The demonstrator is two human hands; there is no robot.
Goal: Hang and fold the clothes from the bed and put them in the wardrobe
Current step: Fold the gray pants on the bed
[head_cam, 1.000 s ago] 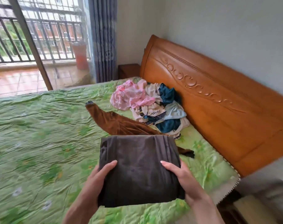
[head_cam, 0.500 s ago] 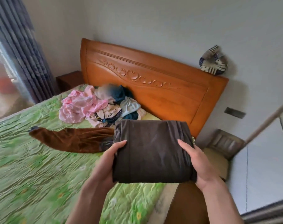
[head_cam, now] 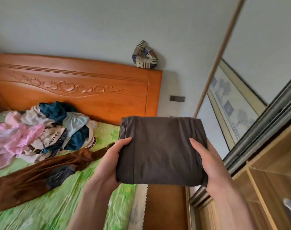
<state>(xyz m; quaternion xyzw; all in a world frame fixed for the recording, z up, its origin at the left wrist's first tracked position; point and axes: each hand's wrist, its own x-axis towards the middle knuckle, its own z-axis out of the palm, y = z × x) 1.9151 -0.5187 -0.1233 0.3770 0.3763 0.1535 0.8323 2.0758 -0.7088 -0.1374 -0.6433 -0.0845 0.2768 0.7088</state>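
Grip: the left hand (head_cam: 108,163) and the right hand (head_cam: 209,165) clasp a folded dark brown garment (head_cam: 159,151) from its two sides, thumbs lying on top, fingers curled underneath out of sight.
Garment: a flat, squared bundle held level in the air between the hands, clear of the bed (head_cam: 63,205).
Left of the grip: a rust-brown garment (head_cam: 30,178) lies stretched out on the green sheet; beyond it, against the headboard (head_cam: 85,87), sits a loose pile of unfolded clothes (head_cam: 46,130) in pink, cream and teal.
Right of the grip: the wardrobe (head_cam: 264,185), its wooden frame and a shelf edge showing just beside the right hand, with a sliding door panel above.
Step in hand: folding of this piece looks finished; it is being carried from bed to wardrobe.
Next move: probably a swing to the right and a level slide onto a shelf, hands kept close so the folds do not slump.
Left to do: the brown piece and the pile.
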